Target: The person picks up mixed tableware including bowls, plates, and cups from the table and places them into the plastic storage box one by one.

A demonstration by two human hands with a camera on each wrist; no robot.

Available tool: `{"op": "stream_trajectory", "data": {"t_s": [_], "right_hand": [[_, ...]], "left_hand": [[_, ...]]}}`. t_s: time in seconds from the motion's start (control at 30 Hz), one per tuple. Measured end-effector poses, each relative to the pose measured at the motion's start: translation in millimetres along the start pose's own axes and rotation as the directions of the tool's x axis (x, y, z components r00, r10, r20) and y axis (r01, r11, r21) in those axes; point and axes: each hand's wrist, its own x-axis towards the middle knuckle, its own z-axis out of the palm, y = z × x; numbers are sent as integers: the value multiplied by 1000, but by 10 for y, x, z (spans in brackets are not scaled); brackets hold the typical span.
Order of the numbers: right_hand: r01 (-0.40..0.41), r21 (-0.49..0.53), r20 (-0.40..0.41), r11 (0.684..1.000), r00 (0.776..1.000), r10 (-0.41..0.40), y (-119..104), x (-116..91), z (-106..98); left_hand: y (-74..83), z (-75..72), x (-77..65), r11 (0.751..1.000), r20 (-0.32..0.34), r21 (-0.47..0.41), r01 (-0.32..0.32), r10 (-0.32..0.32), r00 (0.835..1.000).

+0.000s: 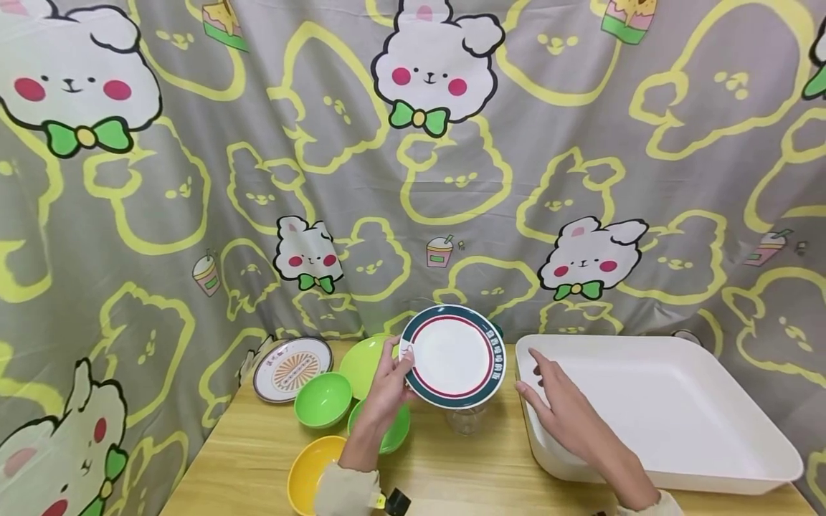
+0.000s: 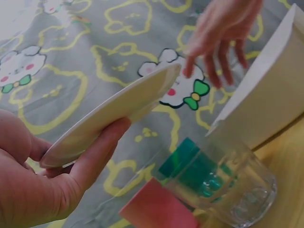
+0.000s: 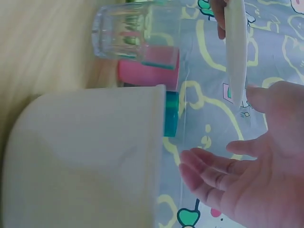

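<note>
A white plate (image 1: 452, 357) with a dark green rim and a red ring is held up over the table. My left hand (image 1: 388, 380) grips its left edge, thumb on the upper face and fingers beneath, as the left wrist view also shows of the plate (image 2: 114, 114). My right hand (image 1: 568, 408) hovers over the left rim of a large white tub (image 1: 645, 408), its fingers loosely spread and holding nothing. A clear glass (image 1: 466, 419) stands below the plate, partly hidden by it; the left wrist view shows more of the glass (image 2: 242, 190).
On the left are a patterned plate (image 1: 293, 369), a lime green plate (image 1: 361, 362), two green bowls (image 1: 324, 401) and a yellow bowl (image 1: 312, 469). Behind the glass are a pink cup (image 3: 148, 71) and a teal cup (image 3: 171, 114). A printed curtain (image 1: 361, 179) hangs behind the table.
</note>
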Motion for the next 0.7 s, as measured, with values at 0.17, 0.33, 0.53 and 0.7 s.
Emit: {"op": "stream_trajectory", "data": {"t_s": [0.17,0.33,0.53,0.7], "right_hand": [[20,77,-5,997,1000,-19,-58,164,35],[8,210,4,978,1000,-9,-105,253,85],[-38,264,1,964,999,39,-166,314,138],[-94,302,-3,949,995,99,-198,329,129]], "left_hand": [[-47,49,4,1000,12,10,-1,1,1000],[-80,98,10,1000,35,5,14,-14,999],[-128,131,-11,1000,31,16,24,-24,999],[-157,162,-7,999,34,31,30,-31,999]]}}
